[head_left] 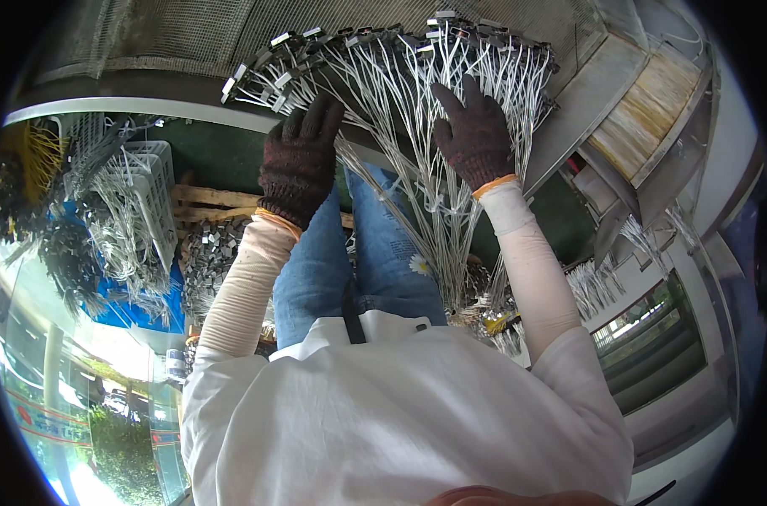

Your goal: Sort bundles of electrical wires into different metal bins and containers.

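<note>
Grey mesh covers the bench, and from its near edge drapes the wire bundle: pale strands fanned wide at the top, narrowing toward the person's lap. Blue jeans sit below and to the left of that bundle; well off to its left, a white crate is draped with more pale wire. By the look of it, this is a spreading-and-straightening step, parting strands across the fan; the next move probably calls for picking out a few without snagging their neighbours.

Now to the hands, both in dark gloves! Right hand, over the bundle's right half: fingers spread, thumb clear of them, seemingly touching the strands, nothing visibly gripped. Left hand, at the bundle's left edge: fingers stretched out, close together, tips by the wires; its thumb is hidden, so whether it pins any strands, one cannot tell. Smallest of all, grey connectors crowd the bundle's far end, beyond both sets of fingertips.
</note>
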